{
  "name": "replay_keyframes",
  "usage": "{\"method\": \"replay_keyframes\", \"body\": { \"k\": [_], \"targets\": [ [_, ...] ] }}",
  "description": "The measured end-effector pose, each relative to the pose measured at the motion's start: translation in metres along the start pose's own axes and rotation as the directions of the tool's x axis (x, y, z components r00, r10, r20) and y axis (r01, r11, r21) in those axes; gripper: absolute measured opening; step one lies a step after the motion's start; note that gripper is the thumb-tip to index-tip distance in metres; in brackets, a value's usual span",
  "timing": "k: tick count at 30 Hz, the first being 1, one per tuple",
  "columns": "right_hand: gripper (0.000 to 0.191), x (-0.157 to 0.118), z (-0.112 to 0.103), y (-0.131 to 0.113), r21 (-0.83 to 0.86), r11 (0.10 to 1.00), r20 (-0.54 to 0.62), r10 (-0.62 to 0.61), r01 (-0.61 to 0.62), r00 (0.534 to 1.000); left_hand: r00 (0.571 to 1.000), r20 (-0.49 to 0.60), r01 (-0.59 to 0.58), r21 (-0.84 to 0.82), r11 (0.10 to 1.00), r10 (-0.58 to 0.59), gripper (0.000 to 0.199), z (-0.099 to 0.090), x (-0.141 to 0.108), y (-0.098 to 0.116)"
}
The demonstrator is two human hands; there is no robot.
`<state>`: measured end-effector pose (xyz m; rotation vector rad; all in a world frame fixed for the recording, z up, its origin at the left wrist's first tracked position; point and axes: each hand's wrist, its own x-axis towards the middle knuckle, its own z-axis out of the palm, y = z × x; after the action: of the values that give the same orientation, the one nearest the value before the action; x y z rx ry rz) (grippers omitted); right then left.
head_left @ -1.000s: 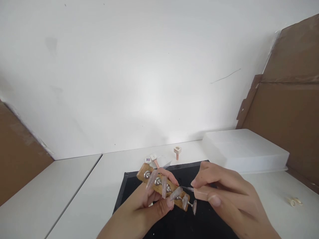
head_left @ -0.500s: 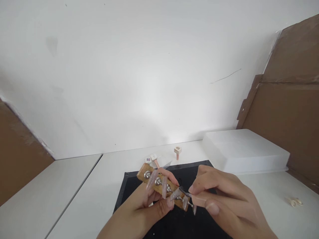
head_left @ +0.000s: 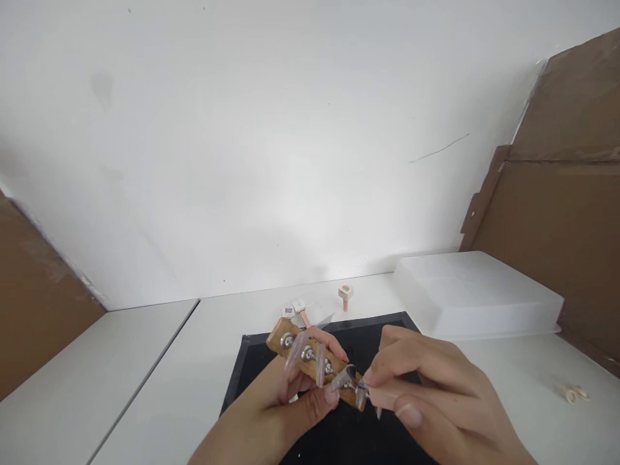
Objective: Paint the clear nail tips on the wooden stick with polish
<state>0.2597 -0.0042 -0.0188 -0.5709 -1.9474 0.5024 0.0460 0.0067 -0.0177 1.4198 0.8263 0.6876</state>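
Observation:
A wooden strip (head_left: 278, 332) bears several silver knobs with clear, pinkish nail-shaped tips on them. My left hand (head_left: 295, 407) is wrapped round the strip, its thumb beside one clear tip (head_left: 343, 378) that has a dark patch at its upper end. My right hand (head_left: 426, 387) is pinched at the strip's right end, against the tips there. What its fingers hold is thin and too small to make out. Both hands are over a black mat (head_left: 387, 323).
Small bottles with white square caps (head_left: 298, 305) lie behind the mat, and another cap-topped piece (head_left: 345, 292) stands to their right. A translucent white box (head_left: 479, 290) is at the back right. Pale rings (head_left: 570, 392) lie on the right. Brown cardboard (head_left: 562, 213) flanks the table.
My right hand has moved slightly left, closer to the tips. The dark patch by the tip shows a little differently. My left hand has hardly moved.

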Motion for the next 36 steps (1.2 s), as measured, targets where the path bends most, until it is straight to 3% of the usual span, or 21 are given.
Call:
{"method": "replay_keyframes", "body": {
  "k": [12,25,36],
  "targets": [
    [0.042,0.004,0.0017,-0.0035,-0.004,1.0,0.01,0.021,-0.021,1.0,1.0,-0.003,-0.017,-0.026,1.0,0.017,0.022,0.0014,0.0012,-0.0015],
    [0.018,0.0085,0.0025,-0.0067,0.06,0.997,-0.028,0.041,-0.039,0.999,0.998,-0.042,-0.046,-0.016,0.999,0.046,0.027,0.0033,0.0027,-0.0022],
    [0.03,0.0032,0.0019,0.0006,0.011,1.0,-0.006,0.002,-0.002,1.0,1.0,-0.016,-0.01,0.023,1.0,0.01,0.025,-0.0033,0.0025,-0.007]
  ]
}}
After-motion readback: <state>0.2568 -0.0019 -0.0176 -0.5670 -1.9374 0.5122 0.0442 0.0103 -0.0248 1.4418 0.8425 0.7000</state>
